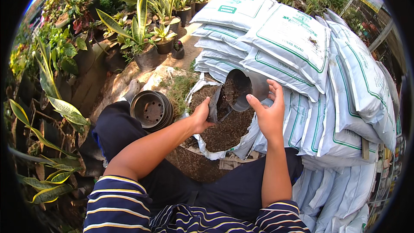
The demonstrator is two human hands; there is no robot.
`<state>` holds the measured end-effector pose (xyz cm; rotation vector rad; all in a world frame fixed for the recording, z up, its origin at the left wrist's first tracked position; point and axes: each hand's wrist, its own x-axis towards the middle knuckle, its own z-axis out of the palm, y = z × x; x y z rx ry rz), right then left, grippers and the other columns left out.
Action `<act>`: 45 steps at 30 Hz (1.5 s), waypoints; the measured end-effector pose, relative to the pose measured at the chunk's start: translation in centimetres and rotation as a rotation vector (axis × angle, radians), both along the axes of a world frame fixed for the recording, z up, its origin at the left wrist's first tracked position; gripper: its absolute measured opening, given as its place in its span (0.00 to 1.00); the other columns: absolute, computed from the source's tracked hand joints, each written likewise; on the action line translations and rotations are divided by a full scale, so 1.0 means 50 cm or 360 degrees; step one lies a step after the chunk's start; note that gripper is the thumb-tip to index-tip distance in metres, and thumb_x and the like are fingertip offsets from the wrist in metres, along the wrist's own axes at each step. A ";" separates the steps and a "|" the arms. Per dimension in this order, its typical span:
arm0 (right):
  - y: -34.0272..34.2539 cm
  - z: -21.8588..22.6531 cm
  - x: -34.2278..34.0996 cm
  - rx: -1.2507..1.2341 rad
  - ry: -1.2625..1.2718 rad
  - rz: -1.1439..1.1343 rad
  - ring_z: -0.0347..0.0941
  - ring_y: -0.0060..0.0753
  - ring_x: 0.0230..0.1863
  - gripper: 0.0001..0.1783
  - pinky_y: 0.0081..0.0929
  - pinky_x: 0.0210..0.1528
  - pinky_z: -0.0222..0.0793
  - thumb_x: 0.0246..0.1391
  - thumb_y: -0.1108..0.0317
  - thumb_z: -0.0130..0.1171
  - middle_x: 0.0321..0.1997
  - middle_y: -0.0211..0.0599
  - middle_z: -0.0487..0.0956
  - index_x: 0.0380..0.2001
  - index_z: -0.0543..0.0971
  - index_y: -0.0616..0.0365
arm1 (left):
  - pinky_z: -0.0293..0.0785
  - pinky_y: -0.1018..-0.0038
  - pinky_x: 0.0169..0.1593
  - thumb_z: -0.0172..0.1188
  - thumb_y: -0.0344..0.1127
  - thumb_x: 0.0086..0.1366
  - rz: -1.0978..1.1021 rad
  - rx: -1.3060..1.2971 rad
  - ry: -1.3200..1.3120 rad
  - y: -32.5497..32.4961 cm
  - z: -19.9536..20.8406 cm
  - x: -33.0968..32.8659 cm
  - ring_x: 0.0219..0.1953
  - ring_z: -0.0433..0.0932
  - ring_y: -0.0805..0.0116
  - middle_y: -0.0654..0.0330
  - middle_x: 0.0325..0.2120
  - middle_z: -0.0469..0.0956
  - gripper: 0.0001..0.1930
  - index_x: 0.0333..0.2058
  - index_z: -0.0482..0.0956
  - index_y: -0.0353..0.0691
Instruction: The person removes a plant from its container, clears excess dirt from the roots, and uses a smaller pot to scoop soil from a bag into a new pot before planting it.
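Note:
My right hand (271, 105) steadies a black plastic plant pot (259, 85) from its right side, thumb toward me and fingers around its far side. The pot is tipped with its mouth to the left, and dark soil shows inside. At the pot's mouth, my left hand (202, 115) grips a thin dark plastic piece (213, 109), curved like a scoop, with soil against it. Its full shape is partly hidden. Both are above an open white sack (210, 152) filled with brown potting soil (228, 133).
Stacked empty black pots (149, 111) lie tilted by my left knee. White filled sacks (289, 39) are piled high at the right. Potted snake plants (140, 28) stand at the far left, and more striped leaves (54, 185) crowd the near left.

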<state>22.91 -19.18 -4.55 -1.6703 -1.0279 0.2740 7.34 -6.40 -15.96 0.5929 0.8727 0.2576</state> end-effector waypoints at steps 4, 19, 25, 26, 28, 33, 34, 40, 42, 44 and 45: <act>0.002 -0.001 -0.006 0.0065 -0.0009 0.0038 0.69 0.39 0.60 0.44 0.29 0.44 0.83 0.48 0.60 0.80 0.60 0.48 0.68 0.64 0.69 0.62 | 0.65 0.57 0.67 0.29 0.57 0.82 0.0001 -0.0007 -0.0061 0.004 -0.006 -0.003 0.59 0.74 0.65 0.61 0.58 0.78 0.28 0.61 0.75 0.50; -0.005 0.015 -0.024 0.0114 -0.0388 0.0030 0.72 0.40 0.61 0.43 0.31 0.44 0.82 0.45 0.62 0.80 0.62 0.45 0.69 0.62 0.71 0.61 | 0.64 0.57 0.66 0.29 0.58 0.82 -0.0017 0.0013 -0.0163 0.007 -0.004 0.003 0.60 0.74 0.67 0.62 0.59 0.77 0.29 0.63 0.74 0.50; -0.005 0.012 -0.021 0.0136 -0.0380 -0.0020 0.73 0.38 0.60 0.41 0.30 0.44 0.82 0.45 0.62 0.80 0.62 0.44 0.69 0.61 0.72 0.60 | 0.64 0.57 0.67 0.29 0.57 0.82 -0.0028 0.0029 -0.0144 0.003 0.006 0.005 0.61 0.74 0.66 0.62 0.60 0.77 0.29 0.64 0.73 0.49; -0.006 0.013 -0.022 0.0131 -0.0380 -0.0015 0.73 0.38 0.59 0.41 0.31 0.44 0.82 0.45 0.63 0.80 0.62 0.44 0.69 0.61 0.72 0.60 | 0.64 0.57 0.67 0.29 0.57 0.82 -0.0030 0.0027 -0.0152 0.003 0.006 0.005 0.61 0.74 0.66 0.62 0.60 0.77 0.29 0.64 0.73 0.49; -0.006 0.016 -0.025 0.0130 -0.0406 -0.0014 0.73 0.38 0.59 0.40 0.31 0.44 0.82 0.45 0.63 0.80 0.63 0.43 0.69 0.61 0.73 0.60 | 0.65 0.57 0.67 0.29 0.57 0.82 -0.0032 0.0023 -0.0168 0.006 0.003 0.002 0.60 0.74 0.66 0.62 0.60 0.77 0.29 0.64 0.73 0.48; -0.006 0.018 -0.031 0.0141 -0.0459 -0.0015 0.73 0.38 0.59 0.40 0.30 0.44 0.82 0.44 0.64 0.80 0.63 0.43 0.68 0.60 0.73 0.59 | 0.66 0.58 0.67 0.29 0.56 0.82 -0.0024 0.0012 -0.0215 0.006 0.004 0.000 0.59 0.75 0.67 0.62 0.60 0.77 0.29 0.64 0.73 0.48; -0.006 0.018 -0.031 0.0140 -0.0449 -0.0011 0.73 0.38 0.59 0.40 0.30 0.44 0.82 0.44 0.64 0.80 0.63 0.43 0.68 0.60 0.73 0.59 | 0.66 0.58 0.67 0.29 0.56 0.82 -0.0022 0.0021 -0.0196 0.005 0.007 0.000 0.59 0.75 0.67 0.62 0.59 0.78 0.29 0.64 0.73 0.48; -0.008 0.021 -0.033 0.0153 -0.0491 -0.0012 0.73 0.39 0.60 0.40 0.31 0.44 0.81 0.44 0.64 0.80 0.63 0.43 0.68 0.60 0.74 0.58 | 0.66 0.59 0.67 0.30 0.56 0.82 -0.0026 0.0032 -0.0122 0.003 0.011 0.005 0.59 0.75 0.68 0.62 0.58 0.78 0.29 0.63 0.74 0.48; -0.008 0.021 -0.032 0.0146 -0.0535 -0.0025 0.73 0.39 0.60 0.40 0.32 0.44 0.81 0.44 0.65 0.80 0.63 0.43 0.68 0.60 0.74 0.58 | 0.66 0.59 0.67 0.30 0.56 0.82 -0.0047 0.0020 -0.0154 0.006 0.002 0.007 0.58 0.75 0.68 0.61 0.58 0.78 0.29 0.63 0.74 0.48; -0.007 0.022 -0.034 0.0154 -0.0490 -0.0017 0.73 0.39 0.59 0.40 0.32 0.44 0.81 0.44 0.65 0.80 0.63 0.43 0.68 0.60 0.74 0.58 | 0.66 0.59 0.67 0.30 0.56 0.82 -0.0047 0.0021 -0.0146 0.009 -0.006 0.009 0.59 0.75 0.67 0.61 0.58 0.78 0.29 0.63 0.74 0.47; -0.007 0.023 -0.035 0.0158 -0.0466 -0.0013 0.73 0.39 0.59 0.40 0.32 0.44 0.81 0.44 0.65 0.80 0.63 0.44 0.68 0.60 0.74 0.58 | 0.66 0.59 0.67 0.29 0.56 0.82 -0.0046 0.0022 -0.0141 0.010 -0.011 0.010 0.59 0.75 0.67 0.61 0.58 0.78 0.29 0.62 0.74 0.47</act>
